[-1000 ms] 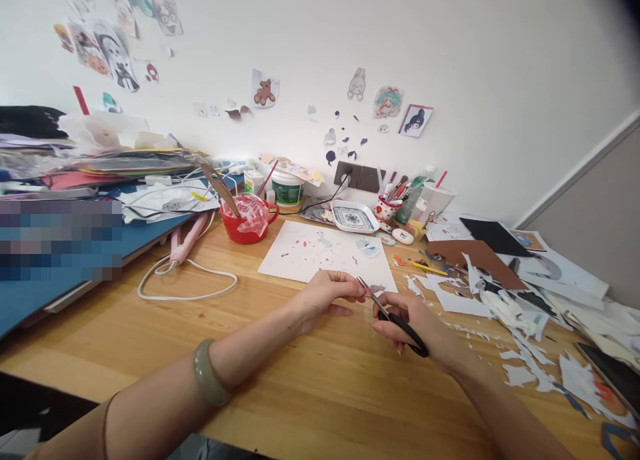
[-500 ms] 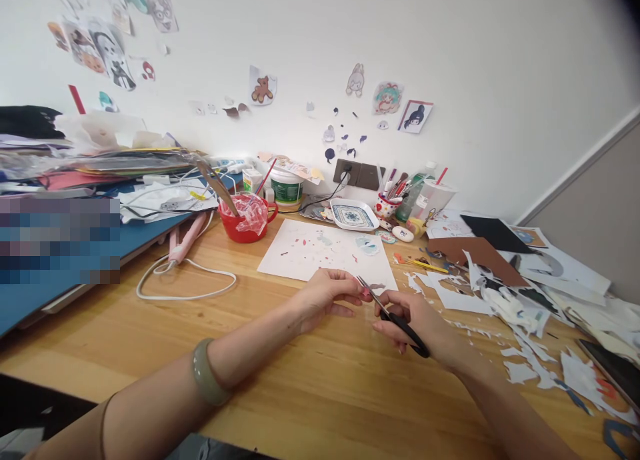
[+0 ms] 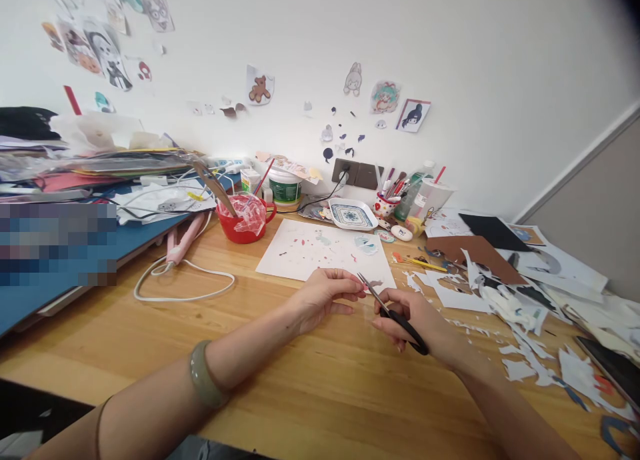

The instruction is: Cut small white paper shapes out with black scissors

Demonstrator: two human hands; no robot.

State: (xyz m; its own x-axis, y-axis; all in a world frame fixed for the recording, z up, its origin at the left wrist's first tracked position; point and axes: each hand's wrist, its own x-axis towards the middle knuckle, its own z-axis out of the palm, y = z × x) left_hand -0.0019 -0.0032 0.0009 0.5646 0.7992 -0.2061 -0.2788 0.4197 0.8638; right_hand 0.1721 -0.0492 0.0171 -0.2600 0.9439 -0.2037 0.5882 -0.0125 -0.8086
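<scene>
My left hand (image 3: 327,297) is closed in a pinch just above the table, with a small pink paper piece at its fingertips, mostly hidden by them. In my right hand (image 3: 413,320) is a pair of scissors (image 3: 403,327) with black handles; its fingers are wrapped round the loops. The blades point up and left, and their tips are right beside the left fingertips. Behind both hands lies a white paper sheet (image 3: 280,250) with small red, pink and grey cut-outs scattered over it. A pale blue cut-out (image 3: 365,245) rests near its right side.
A red mug (image 3: 243,227) stuffed with plastic wrap stands behind left, near a pink corded tool (image 3: 186,237). A patterned tray (image 3: 353,215) and a pen cup (image 3: 386,205) are at the back. Paper scraps (image 3: 520,370) and a brown sheet (image 3: 475,253) cover the right side.
The scissor tips have shifted very slightly, and less of the pink piece shows at the left fingertips. The whole view has moved a little; both hands otherwise keep their places.
</scene>
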